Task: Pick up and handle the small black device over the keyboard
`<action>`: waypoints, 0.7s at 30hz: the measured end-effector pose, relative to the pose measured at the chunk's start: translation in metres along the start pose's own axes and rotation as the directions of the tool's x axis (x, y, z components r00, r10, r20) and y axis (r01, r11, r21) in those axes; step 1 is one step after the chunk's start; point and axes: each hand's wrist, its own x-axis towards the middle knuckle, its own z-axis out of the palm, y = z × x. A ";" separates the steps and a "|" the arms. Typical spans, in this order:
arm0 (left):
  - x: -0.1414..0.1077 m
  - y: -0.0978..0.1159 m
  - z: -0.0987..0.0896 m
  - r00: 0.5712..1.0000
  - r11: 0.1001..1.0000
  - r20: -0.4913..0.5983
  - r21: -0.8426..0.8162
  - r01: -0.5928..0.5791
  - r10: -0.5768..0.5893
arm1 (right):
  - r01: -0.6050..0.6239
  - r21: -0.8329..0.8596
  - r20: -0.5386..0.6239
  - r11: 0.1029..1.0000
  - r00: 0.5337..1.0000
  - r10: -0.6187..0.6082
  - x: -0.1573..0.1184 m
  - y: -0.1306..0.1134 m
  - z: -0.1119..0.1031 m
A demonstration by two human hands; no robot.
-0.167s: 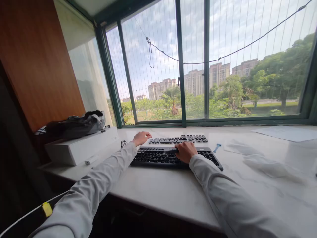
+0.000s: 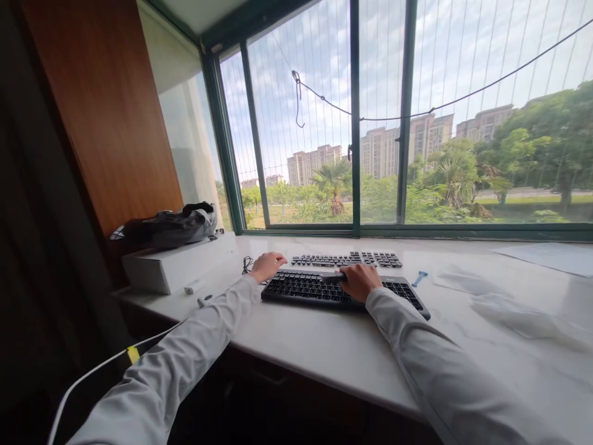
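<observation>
Black keyboard [image 2: 301,288] lies on the pale marble-patterned counter [image 2: 315,346], below the window [image 2: 306,123], with its long side toward the person. The right hand [image 2: 363,283] is closed around a slim dark tool [image 2: 332,278], whose exposed end points left over the keys. The left hand [image 2: 267,267] is at the keyboard's far left corner, its fingers bent and pointing right; whether they grip anything is too small to tell. Just behind the keyboard sit rows of dark keycaps [image 2: 322,261]. A blue piece [image 2: 420,279] rests near its right end, with clear plastic bags [image 2: 514,312] and white paper [image 2: 546,254] farther right. Beyond the left forearm, a dark bag [image 2: 173,227] lies on a white box [image 2: 148,272], and a thin black cable [image 2: 247,264] is coiled beside the left hand.
</observation>
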 end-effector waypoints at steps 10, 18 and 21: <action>-0.059 -0.008 0.020 0.970 0.990 -0.239 -0.142 0.019 -0.053 | -0.063 0.009 -0.148 0.998 0.987 0.064 -0.005 0.005 0.002; -0.059 -0.008 0.021 0.987 0.988 -0.158 -0.148 -0.035 0.011 | -0.247 0.219 -0.180 0.944 0.941 0.287 0.003 -0.001 0.005; -0.057 -0.010 0.024 0.991 0.983 -0.136 -0.178 -0.038 0.014 | -0.195 0.536 -0.199 0.821 0.916 0.348 0.019 -0.019 0.008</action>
